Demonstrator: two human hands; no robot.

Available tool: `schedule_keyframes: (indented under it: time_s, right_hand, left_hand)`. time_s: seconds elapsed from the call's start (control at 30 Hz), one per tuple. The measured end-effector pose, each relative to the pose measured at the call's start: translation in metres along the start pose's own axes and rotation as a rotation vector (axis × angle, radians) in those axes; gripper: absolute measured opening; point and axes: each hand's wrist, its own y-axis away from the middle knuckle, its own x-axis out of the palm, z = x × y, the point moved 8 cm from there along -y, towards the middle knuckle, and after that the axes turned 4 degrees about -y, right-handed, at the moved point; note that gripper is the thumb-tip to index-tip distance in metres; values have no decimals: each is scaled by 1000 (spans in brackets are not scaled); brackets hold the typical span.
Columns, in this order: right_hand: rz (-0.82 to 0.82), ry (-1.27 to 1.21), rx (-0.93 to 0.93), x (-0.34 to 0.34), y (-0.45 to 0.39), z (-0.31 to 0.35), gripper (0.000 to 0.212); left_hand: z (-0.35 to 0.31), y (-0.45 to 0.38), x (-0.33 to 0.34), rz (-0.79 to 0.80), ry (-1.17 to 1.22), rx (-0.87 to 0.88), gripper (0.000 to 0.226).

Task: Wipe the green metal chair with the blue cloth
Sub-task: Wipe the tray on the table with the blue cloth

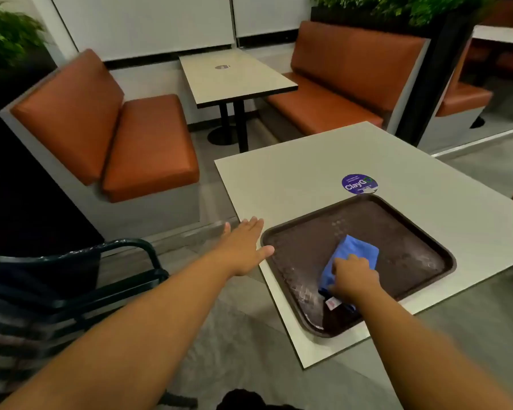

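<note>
The blue cloth (353, 250) lies folded on a brown tray (421, 244) at the near side of a white table (293, 173). My right hand (353, 278) rests on the cloth's near end with its fingers curled over it. My left hand (243, 247) is stretched flat with fingers apart, hovering at the table's left edge beside the tray and holding nothing. The dark green metal chair (125, 247) stands at the lower left, its curved armrest and seat frame showing below my left forearm.
Orange padded benches (148, 143) face a smaller table (234, 75) at the back. A round purple sticker (359, 183) sits on the white table beyond the tray. Plants fill the upper corners. Grey floor runs between chair and table.
</note>
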Motion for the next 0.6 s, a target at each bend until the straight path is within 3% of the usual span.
schedule_keyframes:
  time_s: [0.13, 0.37, 0.5, 0.6]
  right_hand:
    - [123, -14, 48, 29, 5, -13, 51]
    - [-87, 54, 1, 26, 1, -19, 30]
    - [-199, -157, 17, 0, -3, -15, 7]
    - [-277, -296, -30, -31, -4, -1, 4]
  left_hand:
    - [-13, -6, 0, 41, -37, 90, 56]
    - [-24, -10, -3, 37, 87, 190, 48]
    - [-25, -10, -5, 42, 143, 186, 48]
    - [-25, -10, -4, 56, 181, 186, 51]
